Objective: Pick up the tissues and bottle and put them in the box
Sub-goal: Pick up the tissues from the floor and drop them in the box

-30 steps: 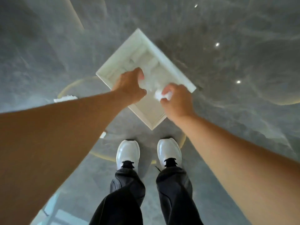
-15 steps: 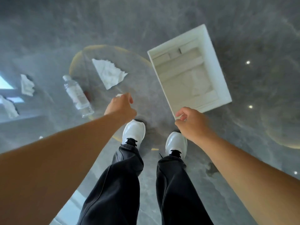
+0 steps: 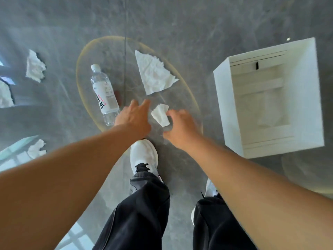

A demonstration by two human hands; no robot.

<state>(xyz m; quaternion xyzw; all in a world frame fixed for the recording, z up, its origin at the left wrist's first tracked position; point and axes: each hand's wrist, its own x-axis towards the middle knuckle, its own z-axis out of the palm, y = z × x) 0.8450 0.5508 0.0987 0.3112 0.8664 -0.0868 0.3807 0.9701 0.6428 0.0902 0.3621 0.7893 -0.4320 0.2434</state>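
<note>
Grey marble floor holds a small crumpled white tissue [image 3: 160, 114] between both spread, empty hands, right hand [image 3: 180, 129] nearer than left hand [image 3: 134, 119].

Bottle [image 3: 105, 92] label: large dark character "水"; smaller print too blurred.

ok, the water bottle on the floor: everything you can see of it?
The bottle is clear plastic with a white cap and a white label printed in black characters and small pink marks. It lies on its side on the grey floor, cap pointing away from the person, base near the left hand, which looks just short of touching it. It looks undamaged.
</note>
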